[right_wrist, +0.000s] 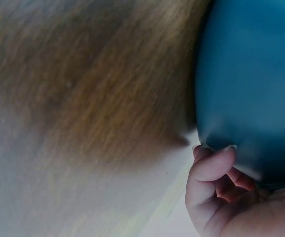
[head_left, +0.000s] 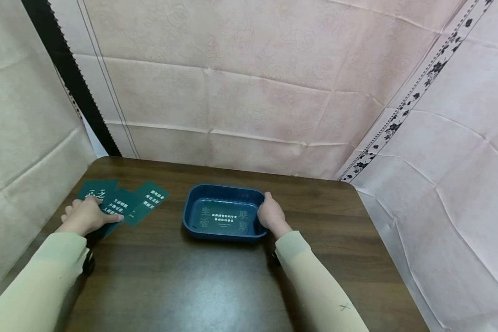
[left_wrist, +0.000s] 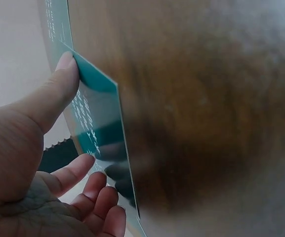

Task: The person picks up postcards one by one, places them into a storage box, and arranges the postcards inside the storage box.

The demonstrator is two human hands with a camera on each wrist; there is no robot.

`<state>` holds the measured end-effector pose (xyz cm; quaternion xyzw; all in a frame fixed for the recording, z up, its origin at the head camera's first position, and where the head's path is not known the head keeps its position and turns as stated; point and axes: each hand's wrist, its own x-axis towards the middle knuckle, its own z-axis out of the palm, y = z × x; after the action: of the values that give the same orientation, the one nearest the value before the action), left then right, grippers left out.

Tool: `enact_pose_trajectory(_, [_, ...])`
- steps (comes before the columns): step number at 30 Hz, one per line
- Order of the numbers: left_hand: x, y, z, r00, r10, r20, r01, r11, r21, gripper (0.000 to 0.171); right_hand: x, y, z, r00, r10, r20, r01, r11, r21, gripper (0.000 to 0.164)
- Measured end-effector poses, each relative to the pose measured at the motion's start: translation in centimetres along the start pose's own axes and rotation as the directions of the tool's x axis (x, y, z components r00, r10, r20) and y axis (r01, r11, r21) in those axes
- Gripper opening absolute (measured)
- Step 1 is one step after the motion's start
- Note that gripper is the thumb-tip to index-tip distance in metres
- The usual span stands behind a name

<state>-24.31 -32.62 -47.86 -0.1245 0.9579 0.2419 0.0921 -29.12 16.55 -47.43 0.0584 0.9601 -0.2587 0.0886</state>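
Note:
At the table's left side, my left hand (head_left: 84, 216) is over several dark green cards with white writing. Its thumb (left_wrist: 68, 69) touches the nearest card (left_wrist: 100, 118), while the other fingers (left_wrist: 105, 200) are loosely bent beside its surface. Another green card (head_left: 151, 199) lies to the right, partly overlapped, and one more green card (head_left: 97, 185) shows behind the hand. My right hand (head_left: 271, 216) grips the right end of a dark blue rectangular tray (head_left: 222, 237). Inside the tray lies a green card (head_left: 223, 217), face up.
The brown wooden table (head_left: 182, 286) has rounded far corners. Pale patterned cloth (head_left: 249, 92) hangs behind it, with more cloth on both sides. A black strip (head_left: 79, 74) runs down the left cloth edge.

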Motion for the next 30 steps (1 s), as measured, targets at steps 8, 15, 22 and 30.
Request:
enact_pose_trajectory(8, [0.47, 0.02, -0.39, 0.986, -0.153, 0.069, 0.147, 0.986, 0.083, 0.137, -0.05, -0.14, 0.10, 1.000, -0.003, 0.002, 0.003, 1.000, 0.003, 0.053])
enact_pose_trajectory(15, [0.54, -0.04, -0.31, 0.992, -0.122, 0.034, 0.119, 0.990, 0.082, 0.136, 0.06, -0.32, -0.27, 1.000, 0.004, -0.008, -0.004, 1.000, 0.003, 0.053])
enact_pose_trajectory(22, [0.38, -0.16, -0.23, 0.996, -0.087, -0.005, 0.087, 0.994, 0.063, 0.138, 0.05, -0.28, -0.22, 1.000, 0.012, 0.001, -0.012, 1.000, 0.004, 0.053])
enact_pose_trajectory(30, [0.17, -0.63, -0.67, 1.000, 0.011, -0.003, -0.011, 1.000, -0.023, 0.117, 0.11, -0.17, -0.07, 1.000, 0.017, -0.006, -0.017, 1.000, -0.006, 0.053])
